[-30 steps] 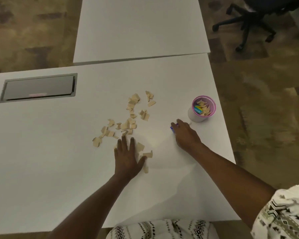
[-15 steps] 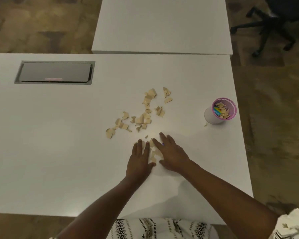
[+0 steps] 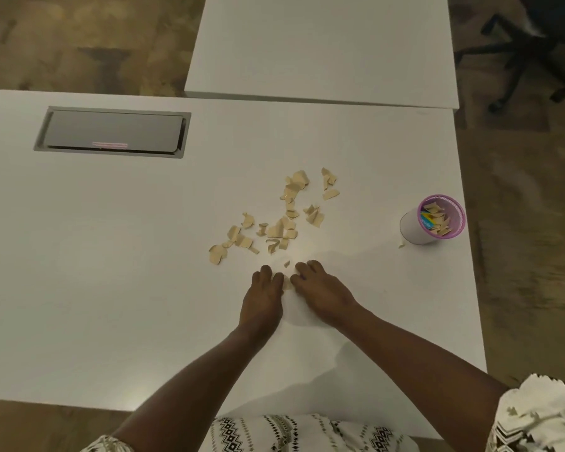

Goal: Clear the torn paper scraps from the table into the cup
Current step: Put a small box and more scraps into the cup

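Note:
Several tan torn paper scraps (image 3: 282, 223) lie scattered on the white table (image 3: 111, 272), just beyond my hands. My left hand (image 3: 263, 300) and my right hand (image 3: 323, 293) rest side by side on the table with fingers curled inward. A few scraps (image 3: 287, 283) are pinched between their fingertips, and one small scrap (image 3: 286, 264) lies just ahead. The white cup with a pink rim (image 3: 415, 228) stands near the table's right edge, far right of my hands, holding scraps and something colourful. A single scrap (image 3: 401, 245) lies by the cup's base.
A grey cable hatch (image 3: 111, 132) is set into the table at the back left. A second white table (image 3: 323, 44) adjoins at the back. An office chair base (image 3: 529, 50) stands on the floor at the top right. The table's right edge runs just past the cup.
My right hand came back from near the cup to beside my left hand. Both hands went from flat to curled, drawing the nearest scraps together between them.

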Action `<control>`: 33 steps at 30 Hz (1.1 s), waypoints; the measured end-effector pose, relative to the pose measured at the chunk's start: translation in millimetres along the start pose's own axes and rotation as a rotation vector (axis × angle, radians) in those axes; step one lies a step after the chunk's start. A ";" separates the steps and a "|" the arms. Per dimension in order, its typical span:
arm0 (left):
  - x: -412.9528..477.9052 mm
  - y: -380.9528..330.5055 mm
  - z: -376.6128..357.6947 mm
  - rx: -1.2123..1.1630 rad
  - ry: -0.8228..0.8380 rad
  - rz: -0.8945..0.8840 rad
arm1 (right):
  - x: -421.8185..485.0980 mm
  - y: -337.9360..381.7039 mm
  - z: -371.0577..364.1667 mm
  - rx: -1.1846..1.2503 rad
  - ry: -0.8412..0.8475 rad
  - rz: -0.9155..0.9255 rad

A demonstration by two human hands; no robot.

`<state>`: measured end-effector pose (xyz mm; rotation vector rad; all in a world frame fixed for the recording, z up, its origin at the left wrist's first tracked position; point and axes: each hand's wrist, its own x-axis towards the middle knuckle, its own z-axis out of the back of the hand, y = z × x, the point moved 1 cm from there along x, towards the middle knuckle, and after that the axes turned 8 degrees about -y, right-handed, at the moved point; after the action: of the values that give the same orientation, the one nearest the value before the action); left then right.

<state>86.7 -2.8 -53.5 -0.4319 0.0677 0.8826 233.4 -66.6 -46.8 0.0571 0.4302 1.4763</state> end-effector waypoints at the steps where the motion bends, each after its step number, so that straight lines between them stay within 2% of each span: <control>1: 2.0 -0.3 0.3 -0.002 -0.001 0.002 | 1.8 0.4 0.4 0.005 -0.004 -0.002; 7: 15.8 -2.2 5.0 -0.051 -0.022 0.003 | 14.4 1.2 4.7 0.016 -0.024 -0.039; 12: 23.7 -4.0 6.8 -0.132 -0.041 0.073 | 18.4 -5.3 5.4 0.087 -0.124 -0.102; 17: 31.2 -10.0 8.8 -0.307 -0.091 0.253 | 7.6 -23.2 11.8 0.399 -0.340 -0.281; 22: 41.1 -21.8 14.8 -0.426 -0.120 0.381 | -10.4 -46.0 30.8 0.685 -0.474 -0.483; 26: 49.5 -39.1 23.3 -0.482 -0.142 0.391 | -24.9 -66.4 47.7 0.807 -0.526 -0.616; 33: 76.7 -95.4 41.8 -0.628 -0.123 0.340 | -52.3 -103.5 90.0 0.858 -0.689 -0.683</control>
<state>203.3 17.0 -1.0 -0.9691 -0.2640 1.2627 358.2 -108.3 18.3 0.9737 0.4221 0.4604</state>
